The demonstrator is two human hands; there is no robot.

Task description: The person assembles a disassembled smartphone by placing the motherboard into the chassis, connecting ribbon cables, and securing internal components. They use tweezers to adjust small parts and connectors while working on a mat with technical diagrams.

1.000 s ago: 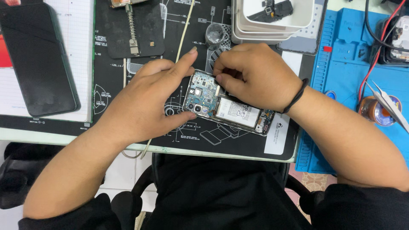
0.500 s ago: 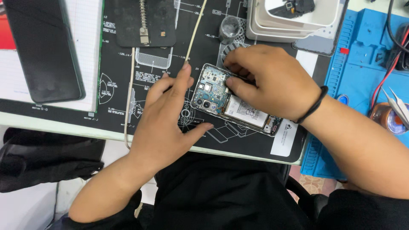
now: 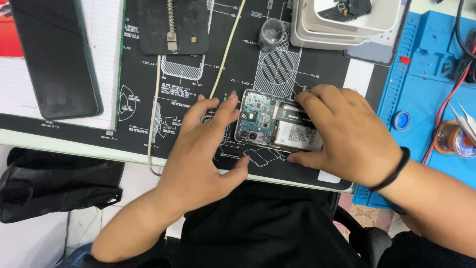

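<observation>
An opened smartphone (image 3: 270, 121) with its back cover off lies flat on the black printed work mat (image 3: 148, 99), showing its circuit board and silver battery. My left hand (image 3: 206, 149) rests at the phone's left end, fingers spread and touching its edge, thumb near its lower corner. My right hand (image 3: 342, 131) covers the phone's right half, fingers over the top edge and thumb under the lower edge, gripping it. A black band circles my right wrist.
A black phone screen (image 3: 57, 59) lies on a white pad at the far left. A black clamp plate (image 3: 173, 27), a thin cream cable (image 3: 225, 47) and a small grey cup (image 3: 270, 34) sit at the back. White stacked trays (image 3: 347, 30) stand back right beside a blue mat (image 3: 426, 84) with tweezers (image 3: 466, 121).
My view has shifted, and the phone now lies nearly level instead of slanted. My right hand slid from the phone's upper edge onto its right half; my left hand stays at its left end.
</observation>
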